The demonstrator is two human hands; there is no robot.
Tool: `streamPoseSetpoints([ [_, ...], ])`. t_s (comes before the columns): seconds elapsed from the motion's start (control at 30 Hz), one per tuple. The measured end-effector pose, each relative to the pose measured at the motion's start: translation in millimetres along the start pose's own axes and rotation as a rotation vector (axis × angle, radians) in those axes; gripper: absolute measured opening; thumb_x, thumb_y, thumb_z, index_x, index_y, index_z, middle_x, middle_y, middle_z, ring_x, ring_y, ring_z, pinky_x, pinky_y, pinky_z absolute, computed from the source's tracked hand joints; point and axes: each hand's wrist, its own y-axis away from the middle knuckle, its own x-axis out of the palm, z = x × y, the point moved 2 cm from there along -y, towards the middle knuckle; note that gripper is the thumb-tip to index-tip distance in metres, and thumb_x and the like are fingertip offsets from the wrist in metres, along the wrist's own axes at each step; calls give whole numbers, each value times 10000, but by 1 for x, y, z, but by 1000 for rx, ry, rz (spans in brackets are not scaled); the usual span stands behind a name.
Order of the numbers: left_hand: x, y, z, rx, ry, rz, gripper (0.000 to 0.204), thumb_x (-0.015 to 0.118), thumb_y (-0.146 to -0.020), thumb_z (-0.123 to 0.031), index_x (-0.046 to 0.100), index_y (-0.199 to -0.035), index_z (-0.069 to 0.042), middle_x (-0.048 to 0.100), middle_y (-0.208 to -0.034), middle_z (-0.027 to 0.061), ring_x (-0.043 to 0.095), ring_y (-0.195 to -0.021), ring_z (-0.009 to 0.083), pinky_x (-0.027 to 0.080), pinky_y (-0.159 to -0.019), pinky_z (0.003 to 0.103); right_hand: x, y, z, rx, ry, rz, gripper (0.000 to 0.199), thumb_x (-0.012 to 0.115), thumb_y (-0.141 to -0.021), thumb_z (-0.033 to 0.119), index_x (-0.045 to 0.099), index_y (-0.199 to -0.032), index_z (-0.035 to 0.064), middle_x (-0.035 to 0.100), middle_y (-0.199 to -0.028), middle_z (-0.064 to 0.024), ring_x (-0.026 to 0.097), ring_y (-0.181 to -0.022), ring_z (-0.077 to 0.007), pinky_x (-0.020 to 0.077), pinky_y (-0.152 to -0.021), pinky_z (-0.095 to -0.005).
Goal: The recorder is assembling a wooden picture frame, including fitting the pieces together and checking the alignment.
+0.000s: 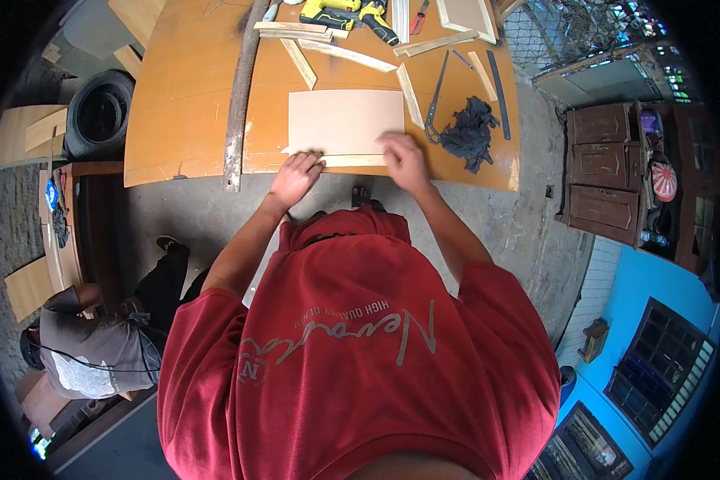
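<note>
A flat, pale pinkish-beige board (346,120) lies at the near edge of the table. Along its near side runs a narrow, light wooden strip (354,160). At the strip's left end is my left hand (298,174), its fingers closed over the strip and the board's near left corner. My right hand (406,162) is at the board's near right corner, slightly blurred. Its fingers are curled, and I cannot make out what is under them.
Around the board on the brown table (184,112) lie loose wooden strips (348,55), a dark cloth (470,134), a hacksaw (436,100) and yellow-black power tools (332,14). A long worn bar (242,96) crosses the left side. A co-worker (96,344) is at the lower left.
</note>
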Motion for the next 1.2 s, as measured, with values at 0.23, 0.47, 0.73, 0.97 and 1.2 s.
streamPoseSetpoints([
  [0.23, -2, -3, 0, -66, 102, 16, 229, 681, -914, -131, 703, -1133, -68, 668, -1223, 70, 636, -1106, 275, 515, -962, 420, -41, 4, -36, 374, -100, -89, 176, 628, -930, 44, 716, -1081, 31, 730, -1032, -160, 720, -914, -311, 570, -805, -388],
  [0.47, -26, -11, -7, -218, 232, -31, 410, 751, -849, -158, 662, -1246, -108, 630, -1271, 89, 604, -1174, 315, 489, -1020, 437, -32, 29, -32, 303, -43, 30, 184, 680, -919, 66, 719, -1094, 28, 728, -1018, -152, 719, -916, -316, 571, -823, -388],
  [0.73, -23, 51, 13, -571, 206, -134, 512, 833, -759, -187, 661, -1234, -103, 624, -1207, 94, 590, -1151, 317, 474, -1002, 442, -28, 31, 3, 115, 132, 137, 289, 746, -861, 78, 721, -1149, 59, 698, -1124, -111, 655, -1073, -335, 534, -929, -427],
  [0.97, -19, 54, 21, -586, 211, -207, 252, 816, -797, -154, 766, -1037, -98, 676, -1077, 65, 623, -1067, 298, 492, -946, 425, -16, 32, 0, 67, 195, 126, 260, 752, -858, 85, 727, -1116, 66, 703, -1154, -103, 647, -1087, -333, 529, -943, -432],
  [1.2, -16, 49, 26, -502, 194, -121, 136, 780, -845, -185, 763, -942, -91, 699, -1005, 77, 629, -1013, 295, 495, -899, 417, -14, 37, -9, -17, 285, 126, 160, 741, -879, 101, 737, -1033, 57, 715, -1146, -94, 656, -1067, -310, 540, -923, -421],
])
